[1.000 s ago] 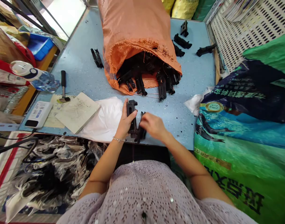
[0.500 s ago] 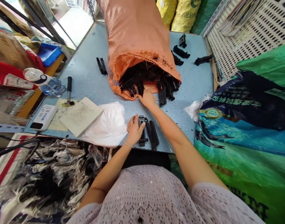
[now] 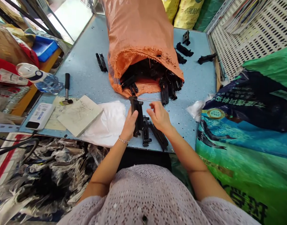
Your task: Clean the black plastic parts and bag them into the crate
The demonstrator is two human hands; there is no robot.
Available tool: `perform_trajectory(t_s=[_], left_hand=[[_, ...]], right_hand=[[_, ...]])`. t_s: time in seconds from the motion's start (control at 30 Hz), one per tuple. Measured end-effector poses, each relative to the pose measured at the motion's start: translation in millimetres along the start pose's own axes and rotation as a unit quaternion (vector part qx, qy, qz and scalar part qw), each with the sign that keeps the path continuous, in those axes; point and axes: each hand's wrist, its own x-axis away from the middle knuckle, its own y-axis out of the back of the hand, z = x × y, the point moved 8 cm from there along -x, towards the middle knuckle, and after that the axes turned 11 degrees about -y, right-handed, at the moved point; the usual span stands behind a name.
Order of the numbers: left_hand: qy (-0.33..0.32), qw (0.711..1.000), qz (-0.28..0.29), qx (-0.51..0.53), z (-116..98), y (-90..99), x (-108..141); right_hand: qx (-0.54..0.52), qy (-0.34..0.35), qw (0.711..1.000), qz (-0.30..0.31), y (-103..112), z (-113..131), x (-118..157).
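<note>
- The head view looks down on a blue speckled surface (image 3: 87, 72), with the person's forearms reaching onto it from the near edge.
- The left hand (image 3: 128, 125) holds a long black plastic part (image 3: 136, 116) upright near the middle of the near edge, its fingers wrapped closely across the part's face.
- A beaded bracelet (image 3: 123, 141) circles the left wrist.
- The right hand (image 3: 159, 116) is empty, its fingers loosely curled and open, just beside the held part but not touching it.
- Two more black plastic pieces (image 3: 146, 132) (image 3: 159, 138) lie on the surface below and between the hands, close to the near edge.
- An orange woven sack (image 3: 138, 28) lies on its side towards the far edge, its frayed mouth facing the person and full of similar black parts (image 3: 148, 71).
- One loose black part (image 3: 164, 94) rests at the sack's mouth, and another (image 3: 101, 62) lies to its left.
- Further black parts (image 3: 183, 49) (image 3: 206, 58) are scattered towards the far right corner.
- Left of the hands are a white plastic bag (image 3: 105, 123), a pale square tile (image 3: 79, 115), a small hammer (image 3: 67, 86) and a white box (image 3: 39, 115).
- A green printed sack (image 3: 237, 162) stands beyond the right edge, and clear plastic bags (image 3: 56, 168) lie heaped below the near left corner.
</note>
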Motion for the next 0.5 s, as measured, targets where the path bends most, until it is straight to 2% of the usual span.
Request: perform_trajectory(t_s=[0.03, 0.1, 0.2, 0.27, 0.37, 0.43, 0.5], left_hand=[[-0.012, 0.999, 0.033, -0.031, -4, -4.6, 5], [-0.017, 0.994, 0.078, -0.069, -6, -11.2, 14], [-0.014, 0.993, 0.059, -0.100, -5, -6.9, 15], [0.002, 0.994, 0.021, -0.112, -3, 3.1, 11], [0.013, 0.991, -0.018, -0.135, -3, 19.9, 4], [-0.004, 0.984, -0.011, -0.175, -4, 27.3, 4], [0.001, 0.966, 0.020, -0.259, 2, 31.7, 10]], right_hand=[[0.074, 0.052, 0.995, -0.030, 3, 11, -8], [0.180, 0.103, 0.977, -0.037, -2, 22, -23], [0.249, 0.065, 0.965, -0.055, -7, 17, -28], [0.246, 0.060, 0.965, -0.062, -11, 17, -9], [0.217, 0.151, 0.964, 0.010, -31, 26, 43], [0.201, 0.189, 0.958, 0.072, -43, 25, 67], [0.197, 0.153, 0.964, 0.093, -42, 12, 62]])
